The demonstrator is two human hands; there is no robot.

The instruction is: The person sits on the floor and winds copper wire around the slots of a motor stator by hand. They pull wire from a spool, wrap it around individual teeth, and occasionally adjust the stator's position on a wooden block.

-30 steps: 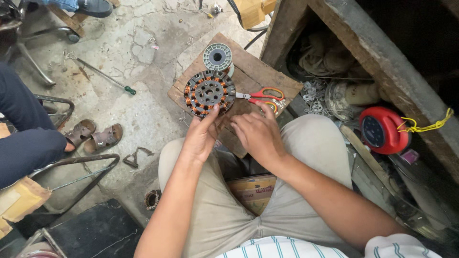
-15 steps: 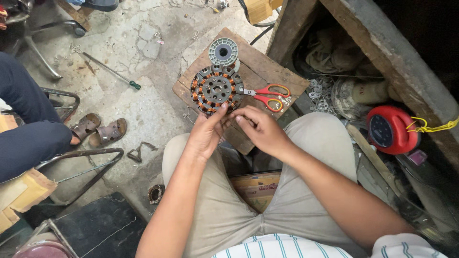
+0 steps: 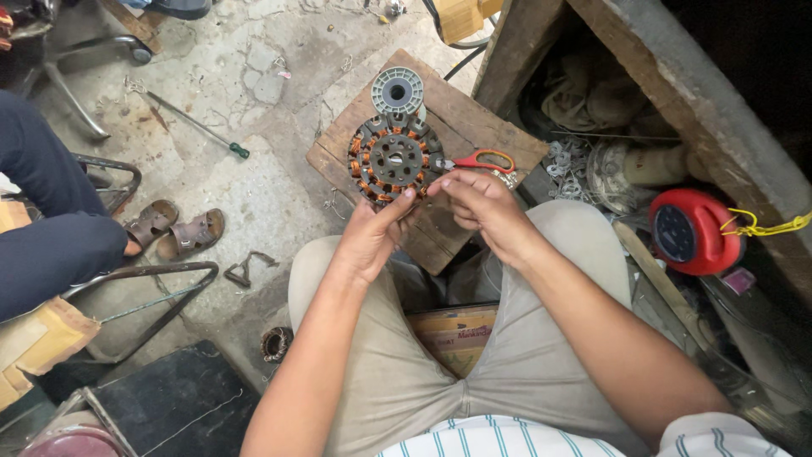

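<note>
Far left: I see another person's dark-trousered leg (image 3: 51, 228) on a metal-framed seat, with a pair of brown sandals (image 3: 173, 230) on the cracked concrete floor (image 3: 254, 85) beside it.
Floor, upper left: a screwdriver with a green handle (image 3: 190, 125) lies well apart from the work.
Floor, lower left: a small copper-wound coil (image 3: 276, 343) sits near my left knee.
Board: a square wooden board (image 3: 482, 118) rests on the floor ahead of my knees and carries the work.
Stator: the round fan stator (image 3: 392, 158), dark laminations with copper windings in its slots, lies flat on the board, left of centre.
Spool: a grey plastic spool (image 3: 397, 90) stands just behind the stator, touching its far edge.
Left hand: my left hand (image 3: 372, 237) is curled, its fingertips pressed on the near rim of the stator.
Right hand: my right hand (image 3: 478, 207) is closed in a pinch at the stator's right edge; what it pinches is too small for me to tell.
Scissors: orange-handled scissors (image 3: 478, 161) lie on the board just beyond my right hand, blades pointing at the stator.
Far right: a red round cable reel (image 3: 689, 230) with a yellow cord sits among clutter under a wooden bench (image 3: 677, 93).
</note>
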